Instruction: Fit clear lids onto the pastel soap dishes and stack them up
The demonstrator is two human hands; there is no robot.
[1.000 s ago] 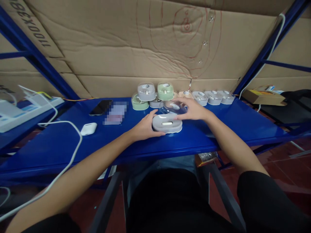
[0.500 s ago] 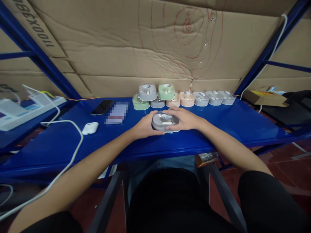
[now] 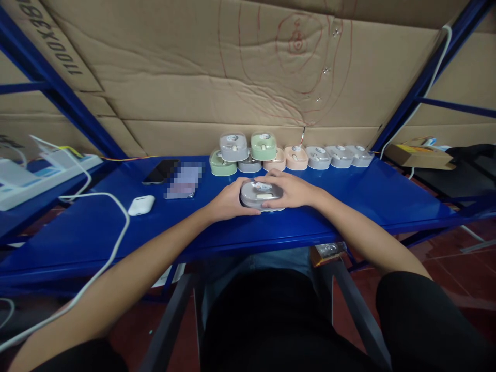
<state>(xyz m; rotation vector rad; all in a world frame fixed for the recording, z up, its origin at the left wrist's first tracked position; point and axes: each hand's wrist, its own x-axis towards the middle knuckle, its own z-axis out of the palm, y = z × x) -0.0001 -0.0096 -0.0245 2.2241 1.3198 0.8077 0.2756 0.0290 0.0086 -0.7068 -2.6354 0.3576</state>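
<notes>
A small grey plastic case (image 3: 261, 195) with a clear lid lies on the blue shelf (image 3: 349, 206) in front of me. My left hand (image 3: 228, 200) grips its left end, fingers curled round the edge. My right hand (image 3: 292, 190) presses on its right side and top, fingers closed over the lid. Behind it runs a row of similar cases: green (image 3: 222, 165), grey stacked (image 3: 233, 145), green stacked (image 3: 263, 145), peach (image 3: 296, 156) and several pale grey ones (image 3: 340, 155).
A white earbud case (image 3: 141, 205) and a white cable (image 3: 112, 243) lie to the left, with a black phone (image 3: 160, 171) and a blurred card (image 3: 183, 181) behind. Cardboard (image 3: 248, 77) forms the back wall. A brown box (image 3: 418, 155) sits at right.
A second ago my right hand held the clear lid above the grey base. The lid has since come down onto the base, and both hands now clasp the shut case.
</notes>
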